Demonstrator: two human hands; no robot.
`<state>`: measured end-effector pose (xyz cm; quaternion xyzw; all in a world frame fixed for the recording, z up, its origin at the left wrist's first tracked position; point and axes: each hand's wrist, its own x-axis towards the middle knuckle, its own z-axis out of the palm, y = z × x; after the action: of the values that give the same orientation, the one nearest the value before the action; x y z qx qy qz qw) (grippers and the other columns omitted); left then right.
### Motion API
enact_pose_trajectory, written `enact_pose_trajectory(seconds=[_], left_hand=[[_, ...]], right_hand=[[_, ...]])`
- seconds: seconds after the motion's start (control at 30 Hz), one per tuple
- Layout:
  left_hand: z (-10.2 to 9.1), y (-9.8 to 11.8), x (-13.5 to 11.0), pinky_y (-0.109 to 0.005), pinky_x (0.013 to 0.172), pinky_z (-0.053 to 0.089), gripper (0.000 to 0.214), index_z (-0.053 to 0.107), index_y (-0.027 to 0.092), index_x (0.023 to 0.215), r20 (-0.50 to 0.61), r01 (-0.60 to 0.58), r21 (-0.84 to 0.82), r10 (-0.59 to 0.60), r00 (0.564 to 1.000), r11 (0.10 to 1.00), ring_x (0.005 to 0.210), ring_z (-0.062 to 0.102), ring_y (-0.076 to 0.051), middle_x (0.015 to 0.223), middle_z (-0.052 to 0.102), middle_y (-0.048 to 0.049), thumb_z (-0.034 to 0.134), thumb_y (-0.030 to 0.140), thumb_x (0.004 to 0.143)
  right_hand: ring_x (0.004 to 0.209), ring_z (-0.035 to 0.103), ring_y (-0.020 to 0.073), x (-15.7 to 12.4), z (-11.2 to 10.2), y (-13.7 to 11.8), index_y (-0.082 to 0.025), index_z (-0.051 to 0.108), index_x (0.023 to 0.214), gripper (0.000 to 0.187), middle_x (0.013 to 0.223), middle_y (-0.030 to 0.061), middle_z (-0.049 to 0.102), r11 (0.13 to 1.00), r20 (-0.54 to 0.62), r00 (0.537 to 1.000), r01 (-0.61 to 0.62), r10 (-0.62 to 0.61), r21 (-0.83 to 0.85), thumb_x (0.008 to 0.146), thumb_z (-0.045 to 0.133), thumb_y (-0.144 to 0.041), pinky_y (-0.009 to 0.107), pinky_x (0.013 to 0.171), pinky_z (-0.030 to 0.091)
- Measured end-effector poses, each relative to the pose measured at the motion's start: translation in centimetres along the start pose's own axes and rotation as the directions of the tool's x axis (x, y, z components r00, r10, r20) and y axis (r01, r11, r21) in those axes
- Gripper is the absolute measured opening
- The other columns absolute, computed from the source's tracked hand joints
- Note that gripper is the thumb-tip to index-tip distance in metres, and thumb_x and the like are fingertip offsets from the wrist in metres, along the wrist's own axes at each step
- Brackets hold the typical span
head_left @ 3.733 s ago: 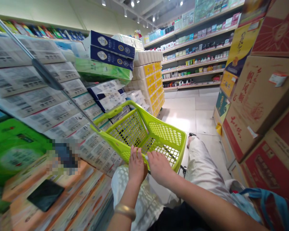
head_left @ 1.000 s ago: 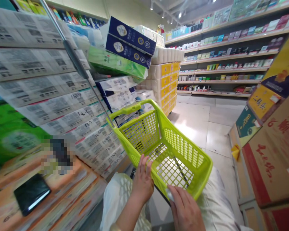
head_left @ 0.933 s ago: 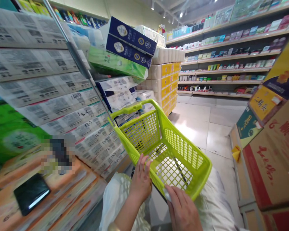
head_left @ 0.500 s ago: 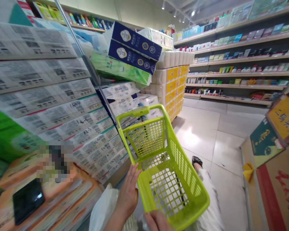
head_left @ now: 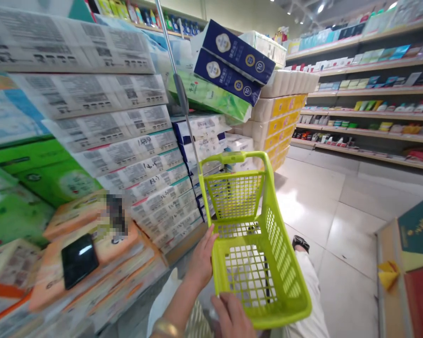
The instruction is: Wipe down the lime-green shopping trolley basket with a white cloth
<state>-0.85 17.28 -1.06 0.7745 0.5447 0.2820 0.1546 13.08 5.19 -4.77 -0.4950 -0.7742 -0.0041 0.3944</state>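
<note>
Basket [head_left: 275, 319], lime-green, left grip [head_left: 201, 260] on side rim, right grip [head_left: 232, 317] at near corner

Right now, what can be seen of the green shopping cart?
The cart is lime green and looks plastic, with lattice walls and floor, a perforated far panel and a raised handle. It stands upright beside stacked packs. The left hand touches its left rim; the right hand is by its near left corner, contact unclear.

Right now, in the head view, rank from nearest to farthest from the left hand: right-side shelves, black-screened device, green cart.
1. Green cart: against the left hand.
2. Black-screened device: leftward, on orange packs.
3. Right-side shelves: background, upper right.
</note>
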Motion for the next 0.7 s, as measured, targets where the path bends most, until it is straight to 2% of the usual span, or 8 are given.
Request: enact_pose_trajectory(seconds=[0.1,0.2,0.3,0.57,0.7], left_hand=[[0.2,0.3,0.3,-0.046,0.111,0.038,0.047,0.045,0.02,0.134,0.003,-0.014,-0.025,0.014,1.0,1.0,0.137,0.038,-0.022,0.155,0.029,-0.0104,0.041,0.013,0.088],[0.2,0.5,0.4,-0.046,0.113,0.036,0.05,0.044,0.019,0.135,-0.016,-0.062,-0.052,0.061,0.998,0.997,0.139,0.035,-0.021,0.155,0.028,-0.0096,0.038,0.008,0.086],[0.0,0.4,0.3,-0.043,0.113,0.037,0.054,0.043,0.018,0.136,0.017,-0.085,-0.048,0.086,0.996,0.995,0.141,0.032,-0.02,0.157,0.025,-0.0087,0.037,0.005,0.084],[-0.8,-0.2,0.7,-0.042,0.113,0.037,0.057,0.04,0.015,0.138,0.078,-0.092,-0.007,0.092,0.993,0.996,0.14,0.033,-0.023,0.158,0.021,-0.0094,0.039,0.003,0.083],[-1.3,-0.1,0.2,-0.045,0.114,0.035,0.064,0.036,0.016,0.142,0.051,-0.08,-0.026,0.081,0.995,0.996,0.141,0.031,-0.025,0.157,0.021,-0.0119,0.042,0.002,0.08]], right_hand=[[0.087,0.068,0.0192,0.6,-1.3,0.3,-0.02,0.056,0.121,0.039,0.102,0.01,0.066,0.995,0.038,0.995,0.094,-0.096,0.04,0.084,0.047,-0.013,0.025,0.068,0.059],[0.09,0.066,0.019,1.2,-2.4,0.1,-0.017,0.055,0.12,0.037,0.103,0.0112,0.064,0.999,0.034,0.998,0.051,-0.051,0.017,0.085,0.044,-0.013,0.027,0.073,0.059],[0.091,0.065,0.0186,1.6,-3.0,-0.6,-0.016,0.055,0.119,0.036,0.102,0.0117,0.063,0.999,0.026,0.998,0.053,-0.053,0.0,0.085,0.043,-0.012,0.027,0.074,0.058],[0.093,0.062,0.0202,1.9,-2.2,-2.2,-0.015,0.054,0.121,0.037,0.104,0.0125,0.06,0.999,0.054,0.999,0.007,-0.004,-0.041,0.085,0.043,-0.012,0.032,0.076,0.057],[0.097,0.059,0.0212,2.0,-1.6,-3.2,-0.017,0.053,0.122,0.039,0.107,0.0121,0.059,0.998,0.054,0.998,-0.031,0.034,-0.045,0.085,0.044,-0.012,0.035,0.08,0.056]])
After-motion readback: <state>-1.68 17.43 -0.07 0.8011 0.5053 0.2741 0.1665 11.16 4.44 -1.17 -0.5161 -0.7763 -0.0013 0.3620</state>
